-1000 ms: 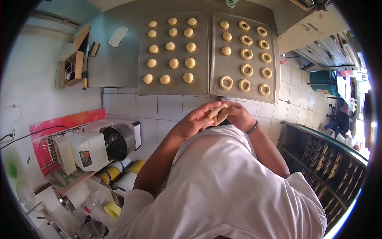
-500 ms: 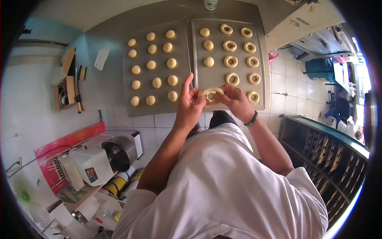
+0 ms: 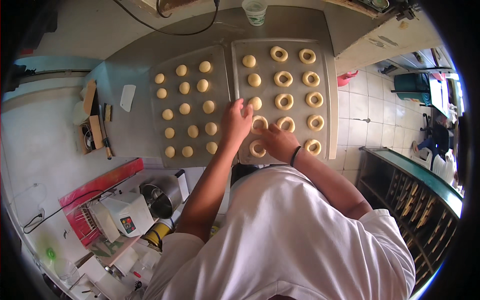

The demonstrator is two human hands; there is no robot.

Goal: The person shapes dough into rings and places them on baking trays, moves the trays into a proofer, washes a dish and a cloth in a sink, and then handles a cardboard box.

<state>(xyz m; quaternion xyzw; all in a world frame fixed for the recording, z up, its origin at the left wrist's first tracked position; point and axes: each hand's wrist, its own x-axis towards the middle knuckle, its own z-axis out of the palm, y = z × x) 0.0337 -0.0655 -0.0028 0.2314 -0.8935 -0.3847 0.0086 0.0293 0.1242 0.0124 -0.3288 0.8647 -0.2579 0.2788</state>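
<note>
A dough ring (image 3: 259, 124) lies on the right-hand baking tray (image 3: 270, 45), between my two hands. My right hand (image 3: 280, 143) has its bent fingertips on the ring's near right edge. Just left of the same ring, my left hand (image 3: 236, 122) is raised over the tray's border with its fingers apart, holding nothing. Another dough ring (image 3: 257, 148) sits nearer to me, beside my right fingers. Further rings fill the tray's right side, and three dough balls (image 3: 254, 80) form a line beyond my left hand. My right hand covers part of the tray.
On the left stands a second tray (image 3: 220, 55) with several dough balls. A cup (image 3: 255, 12) is at the table's back, and a white scraper (image 3: 127, 98) lies far left. A mixer (image 3: 127, 212) stands lower left, a dark rack (image 3: 407, 200) lower right.
The dough ring, held up in both hands before, is now down on the right tray. My left hand has let go and moved aside. The view has shifted, showing more of the table's back.
</note>
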